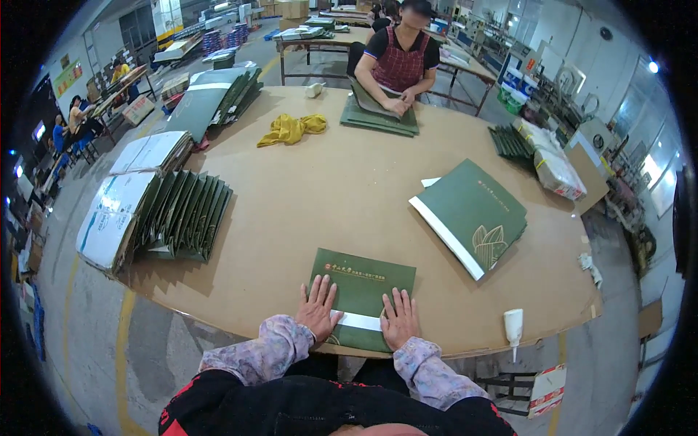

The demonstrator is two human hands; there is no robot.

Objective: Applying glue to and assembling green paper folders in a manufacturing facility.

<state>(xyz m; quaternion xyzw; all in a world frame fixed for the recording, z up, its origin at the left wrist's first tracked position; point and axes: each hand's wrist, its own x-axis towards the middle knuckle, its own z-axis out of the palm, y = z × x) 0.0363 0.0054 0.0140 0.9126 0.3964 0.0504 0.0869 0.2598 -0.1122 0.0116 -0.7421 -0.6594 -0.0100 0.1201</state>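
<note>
Head view: green folded piece [365, 289] flat at the near edge of the brown table [313, 196], under the person's 2 bare hands.
Left hand [317, 308]: palm down on the piece's left side, fingers extended, grasping nothing.
Right hand [399, 318]: palm down on its right side, fingers straight, likewise gripping nothing.
White strip [360, 321]: runs across the piece between both hands.
Lettering: 1 gold line beside a small red emblem, above the hands.
Green stack [472, 211]: to the right, white along 1 edge, with small gold print and a gold petal outline.
White packages [109, 211]: at left, blue-marked, beside pleated green bags [190, 214].
White bottle [513, 325]: near right, narrow nozzle.
Co-worker [408, 62]: across the table, hands on green sheets [378, 125].
</note>
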